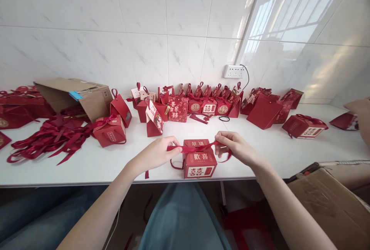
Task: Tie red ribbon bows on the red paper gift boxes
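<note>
A small red gift box (199, 162) with white characters stands at the table's front edge, a dark red ribbon (196, 149) crossing over its top. On the box's left, my left hand (162, 150) pinches one side of the ribbon between thumb and fingers. My right hand (232, 146) grips the ribbon's other side, to the right of the box, with a loop hanging below the fingers. The ribbon looks crossed or knotted at the middle of the lid. A twisted cord handle (177, 164) sticks out at the box's left.
Red gift boxes (177, 109) line the wall side of the white table (138, 169). At left lie a ribbon pile (54, 138) and an open cardboard box (96, 101). Another carton (332, 203) is at lower right. Part of another person's arm (364, 119) shows at far right.
</note>
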A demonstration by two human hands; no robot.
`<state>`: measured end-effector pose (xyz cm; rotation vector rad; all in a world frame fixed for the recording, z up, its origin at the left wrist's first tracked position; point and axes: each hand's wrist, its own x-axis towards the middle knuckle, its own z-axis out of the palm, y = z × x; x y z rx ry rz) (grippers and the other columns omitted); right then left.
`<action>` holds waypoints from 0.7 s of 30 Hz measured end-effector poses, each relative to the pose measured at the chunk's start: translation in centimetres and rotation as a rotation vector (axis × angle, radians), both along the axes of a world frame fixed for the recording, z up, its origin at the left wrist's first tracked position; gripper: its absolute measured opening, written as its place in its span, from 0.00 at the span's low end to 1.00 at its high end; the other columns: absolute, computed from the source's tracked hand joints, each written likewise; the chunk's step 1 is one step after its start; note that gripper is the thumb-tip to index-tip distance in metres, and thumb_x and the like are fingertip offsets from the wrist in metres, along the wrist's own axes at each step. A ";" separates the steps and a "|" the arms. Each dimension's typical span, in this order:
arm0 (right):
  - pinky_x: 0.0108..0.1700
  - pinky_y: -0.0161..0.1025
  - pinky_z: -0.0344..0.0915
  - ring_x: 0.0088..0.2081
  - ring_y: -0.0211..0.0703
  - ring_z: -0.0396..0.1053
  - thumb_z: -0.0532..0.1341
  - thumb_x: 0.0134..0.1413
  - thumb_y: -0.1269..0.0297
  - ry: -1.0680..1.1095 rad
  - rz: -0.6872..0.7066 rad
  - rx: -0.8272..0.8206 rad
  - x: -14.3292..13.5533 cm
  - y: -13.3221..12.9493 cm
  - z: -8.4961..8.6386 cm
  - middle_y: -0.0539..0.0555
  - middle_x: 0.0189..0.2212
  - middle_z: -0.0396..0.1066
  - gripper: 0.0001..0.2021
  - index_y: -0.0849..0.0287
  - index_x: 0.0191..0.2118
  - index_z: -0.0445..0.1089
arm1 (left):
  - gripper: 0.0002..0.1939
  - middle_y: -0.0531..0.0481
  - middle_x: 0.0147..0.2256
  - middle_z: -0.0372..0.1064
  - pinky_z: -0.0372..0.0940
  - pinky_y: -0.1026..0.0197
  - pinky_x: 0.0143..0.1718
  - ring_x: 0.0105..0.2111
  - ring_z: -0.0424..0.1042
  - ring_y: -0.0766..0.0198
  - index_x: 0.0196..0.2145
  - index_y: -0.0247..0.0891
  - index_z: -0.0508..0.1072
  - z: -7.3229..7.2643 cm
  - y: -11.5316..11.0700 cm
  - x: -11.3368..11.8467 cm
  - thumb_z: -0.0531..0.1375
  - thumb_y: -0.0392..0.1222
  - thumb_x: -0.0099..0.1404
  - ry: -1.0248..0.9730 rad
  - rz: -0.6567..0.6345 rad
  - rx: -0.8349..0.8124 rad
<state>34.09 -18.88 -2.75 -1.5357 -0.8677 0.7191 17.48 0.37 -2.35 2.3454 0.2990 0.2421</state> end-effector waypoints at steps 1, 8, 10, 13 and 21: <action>0.25 0.34 0.62 0.21 0.36 0.66 0.60 0.50 0.46 -0.014 0.025 -0.075 0.3 -0.5 0.2 0.50 0.20 0.66 0.20 0.59 0.24 0.60 | 0.13 0.51 0.33 0.71 0.58 0.63 0.29 0.31 0.68 0.60 0.35 0.41 0.72 -0.1 0.0 0.1 0.55 0.51 0.60 -0.005 -0.010 0.003; 0.15 0.31 0.43 0.13 0.28 0.48 0.60 0.48 0.42 -0.199 0.153 -0.479 1.9 -3.2 1.3 0.44 0.14 0.54 0.23 0.61 0.21 0.62 | 0.17 0.58 0.16 0.50 0.43 0.66 0.16 0.15 0.49 0.71 0.19 0.38 0.61 0.1 1.2 0.1 0.58 0.50 0.58 0.201 -0.081 -0.196; 0.15 0.32 0.47 0.14 0.30 0.53 0.62 0.47 0.45 -0.208 0.162 -0.462 2.7 -4.2 1.9 0.47 0.15 0.57 0.22 0.61 0.21 0.63 | 0.18 0.59 0.15 0.47 0.40 0.66 0.14 0.13 0.45 0.73 0.19 0.38 0.61 0.6 2.2 -0.6 0.59 0.52 0.58 0.297 -0.114 -0.348; 0.21 0.34 0.59 0.22 0.38 0.65 0.63 0.48 0.48 -0.115 0.046 -0.135 3.5 -4.8 3.0 0.53 0.22 0.67 0.19 0.60 0.22 0.66 | 0.16 0.56 0.16 0.55 0.51 0.66 0.17 0.15 0.55 0.71 0.21 0.37 0.66 1.9 3.5 -1.3 0.60 0.51 0.57 0.172 -0.160 -0.581; 0.52 0.51 0.62 0.50 0.52 0.66 0.59 0.50 0.51 0.279 0.117 0.513 -0.1 1.7 3.6 0.54 0.44 0.73 0.13 0.54 0.32 0.75 | 0.11 0.43 0.40 0.73 0.65 0.60 0.38 0.37 0.69 0.59 0.31 0.34 0.77 5.1 -0.1 3.1 0.59 0.45 0.59 -0.401 -0.271 -0.905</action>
